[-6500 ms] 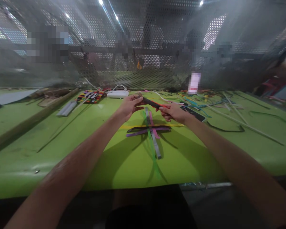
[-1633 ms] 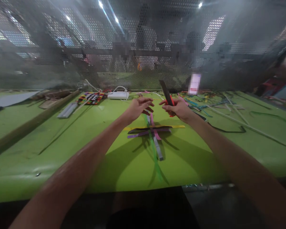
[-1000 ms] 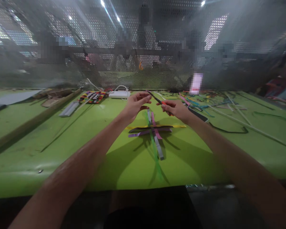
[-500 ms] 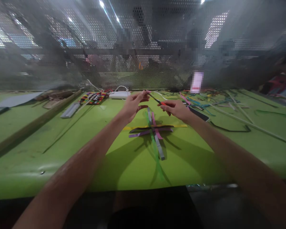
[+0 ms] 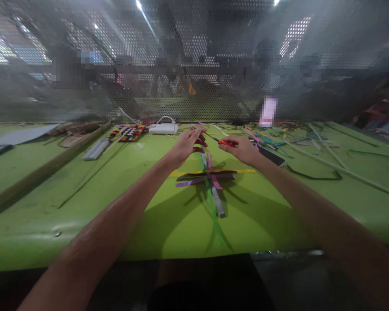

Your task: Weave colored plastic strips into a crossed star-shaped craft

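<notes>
Tool [image 5: 226,142] sits in the right hand [image 5: 242,149], fingers closed round its red end. It stood upright 1.6 seconds ago; now its thin dark end slants towards the left hand [image 5: 188,144], whose fingers are loosely curled. Whether they touch or pinch anything, I cannot tell. Attention thus seems to be on the tool's tip; the strips [image 5: 210,174] lie crossed on the table [image 5: 132,151] below, unchanged. No brand or writing is legible: the phone [image 5: 272,156] shows dark, the pinkish panel [image 5: 268,113] pixelated.
</notes>
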A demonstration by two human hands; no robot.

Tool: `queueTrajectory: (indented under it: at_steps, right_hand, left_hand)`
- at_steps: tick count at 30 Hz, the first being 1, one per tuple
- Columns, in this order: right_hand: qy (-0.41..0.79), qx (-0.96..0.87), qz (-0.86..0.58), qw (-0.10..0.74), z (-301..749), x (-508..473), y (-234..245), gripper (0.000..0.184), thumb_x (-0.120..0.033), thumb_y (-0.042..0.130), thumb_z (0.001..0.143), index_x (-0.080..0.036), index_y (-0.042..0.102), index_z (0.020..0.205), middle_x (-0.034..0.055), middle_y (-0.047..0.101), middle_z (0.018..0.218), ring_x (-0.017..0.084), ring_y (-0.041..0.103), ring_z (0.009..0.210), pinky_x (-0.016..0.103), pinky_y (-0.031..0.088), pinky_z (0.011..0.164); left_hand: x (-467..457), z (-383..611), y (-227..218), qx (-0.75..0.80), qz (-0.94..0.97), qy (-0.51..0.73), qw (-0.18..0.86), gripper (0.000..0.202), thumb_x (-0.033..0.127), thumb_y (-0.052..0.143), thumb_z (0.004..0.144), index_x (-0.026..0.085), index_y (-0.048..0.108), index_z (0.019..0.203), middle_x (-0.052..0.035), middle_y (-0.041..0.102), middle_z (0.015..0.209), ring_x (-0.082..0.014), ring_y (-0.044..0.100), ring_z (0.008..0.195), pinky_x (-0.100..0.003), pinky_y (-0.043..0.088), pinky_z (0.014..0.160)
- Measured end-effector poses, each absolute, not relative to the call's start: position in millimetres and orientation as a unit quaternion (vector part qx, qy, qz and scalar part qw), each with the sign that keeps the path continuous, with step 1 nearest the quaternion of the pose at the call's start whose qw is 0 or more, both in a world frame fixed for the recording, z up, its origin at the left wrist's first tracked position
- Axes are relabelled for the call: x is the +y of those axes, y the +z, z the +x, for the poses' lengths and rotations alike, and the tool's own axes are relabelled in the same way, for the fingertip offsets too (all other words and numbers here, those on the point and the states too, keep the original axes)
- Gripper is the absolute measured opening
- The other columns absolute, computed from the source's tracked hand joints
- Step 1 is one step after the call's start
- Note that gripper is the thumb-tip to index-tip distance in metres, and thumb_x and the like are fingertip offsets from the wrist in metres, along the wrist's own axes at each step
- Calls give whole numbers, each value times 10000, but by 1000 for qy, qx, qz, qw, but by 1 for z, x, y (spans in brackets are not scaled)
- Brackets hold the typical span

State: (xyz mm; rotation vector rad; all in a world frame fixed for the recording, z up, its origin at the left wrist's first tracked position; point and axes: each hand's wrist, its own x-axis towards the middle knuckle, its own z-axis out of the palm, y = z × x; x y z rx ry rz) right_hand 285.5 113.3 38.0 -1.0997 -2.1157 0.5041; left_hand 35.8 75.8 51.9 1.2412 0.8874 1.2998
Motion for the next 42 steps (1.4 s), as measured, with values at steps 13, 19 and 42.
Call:
queueTrajectory:
  at_steps: [13,19,42]
  right_hand:
    - [82,-814,-423,390,287,119,31,369,-590,846,961,-229,837,1034,127,812,1102,324,727,1005,475,588,939]
    - [93,-823,-412,380,284,116,31,380,-580,821,982,-204,840,1039,114,800,1039,291,713,949,439,564,911]
    - [139,-838,-373,373,273,94,42,558,-768,740,970,-225,812,1078,135,789,1104,304,672,978,457,539,964]
  left_hand:
    - [70,35,56,357,462,567,582,232,299,653,1170,217,577,967,17,678,824,-125,682,712,-224,546,662]
    - [73,34,55,369,450,574,576,258,340,678,1156,215,600,944,30,617,789,-119,619,661,-222,548,620]
    - [67,38,61,320,408,490,701,515,320,457,1226,210,478,724,57,378,567,-73,347,441,-153,309,420]
